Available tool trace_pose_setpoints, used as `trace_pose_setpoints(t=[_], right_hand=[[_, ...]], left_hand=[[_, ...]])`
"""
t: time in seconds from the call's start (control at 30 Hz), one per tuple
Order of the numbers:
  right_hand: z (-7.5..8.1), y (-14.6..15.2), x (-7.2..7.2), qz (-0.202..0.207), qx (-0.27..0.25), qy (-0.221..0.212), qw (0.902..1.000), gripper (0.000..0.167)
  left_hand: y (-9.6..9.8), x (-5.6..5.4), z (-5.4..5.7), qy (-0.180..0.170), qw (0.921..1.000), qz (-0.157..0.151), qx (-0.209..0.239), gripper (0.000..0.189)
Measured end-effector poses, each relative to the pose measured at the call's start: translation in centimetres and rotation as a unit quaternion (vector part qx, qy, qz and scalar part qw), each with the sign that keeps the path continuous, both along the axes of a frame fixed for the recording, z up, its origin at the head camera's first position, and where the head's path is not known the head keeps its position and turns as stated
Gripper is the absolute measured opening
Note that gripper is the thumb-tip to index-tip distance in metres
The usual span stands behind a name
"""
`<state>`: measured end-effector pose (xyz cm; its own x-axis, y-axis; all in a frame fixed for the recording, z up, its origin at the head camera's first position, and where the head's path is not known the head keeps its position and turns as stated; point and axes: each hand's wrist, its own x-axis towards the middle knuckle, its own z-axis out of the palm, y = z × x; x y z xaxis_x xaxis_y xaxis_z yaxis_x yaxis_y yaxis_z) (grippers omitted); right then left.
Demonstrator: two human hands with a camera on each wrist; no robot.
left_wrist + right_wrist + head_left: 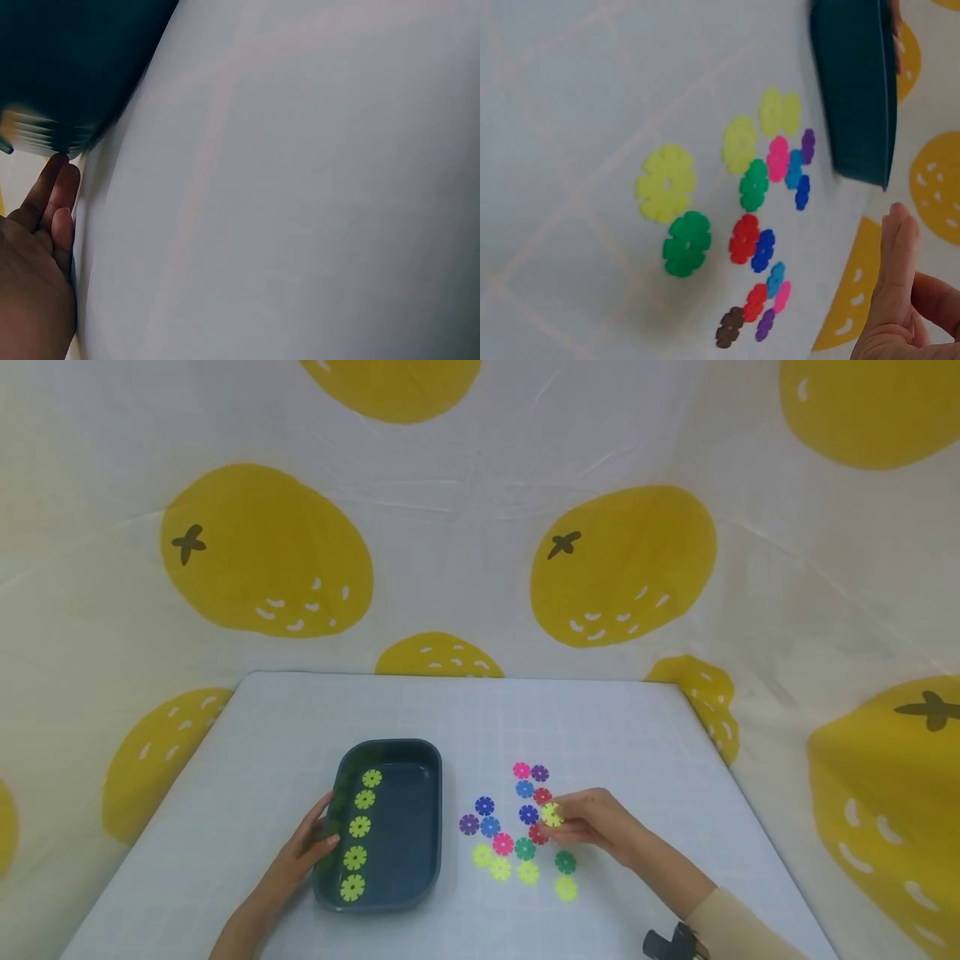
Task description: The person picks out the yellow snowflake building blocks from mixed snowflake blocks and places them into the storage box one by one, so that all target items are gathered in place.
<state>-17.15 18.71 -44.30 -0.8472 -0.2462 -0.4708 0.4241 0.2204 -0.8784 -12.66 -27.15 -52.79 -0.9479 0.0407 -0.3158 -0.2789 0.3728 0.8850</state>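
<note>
Head view is showing a white, faintly checked tabletop (637, 727) stretching beneath the work. Just right of the left grip (297, 850), a dark teal rounded-rectangle tray (405, 835), seemingly plastic, is standing with its side wall being held by that grip; an uneven pull there could be tilting it and disturbing the row of five yellow flower-shaped plastic discs (360, 827) lying along its side nearest that grip. Loose multicoloured discs of similar notched shape (491, 827) are lying left of and around the right grip (592, 817), which, working so low, could be knocking them about. One matching yellow disc (552, 814) is being pinched in the right grip, where a shallow edge hold could be letting it slip.

Left wrist view is revealing fingers (66, 184) touching the tray's outside, which the head view is largely hiding. Right wrist view is exposing a dark brown notched disc (730, 327) that the head view is not showing beside the right grip, while missing the tray's contents and the pinched disc.
</note>
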Motion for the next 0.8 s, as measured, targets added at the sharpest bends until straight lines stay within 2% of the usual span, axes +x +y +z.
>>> trace_pose_setpoints(t=[0.37,0.57,0.8], right_hand=[[2.2,-4.5,-2.8,0.05,-0.076,0.006,0.9959,0.038],[3.1,-6.6,-3.9,0.074,-0.079,0.012,0.994,0.037],[4.0,-9.6,-5.5,0.064,-0.074,-0.004,0.9952,0.035]], left_hand=[[-0.1,0.2,-0.2,0.002,0.9999,0.01,-0.002,0.077],[0.1,0.1,-0.3,0.006,0.9999,0.015,0.005,0.076],[0.1,0.1,-0.2,0.011,0.9998,0.015,0.009,0.075]])
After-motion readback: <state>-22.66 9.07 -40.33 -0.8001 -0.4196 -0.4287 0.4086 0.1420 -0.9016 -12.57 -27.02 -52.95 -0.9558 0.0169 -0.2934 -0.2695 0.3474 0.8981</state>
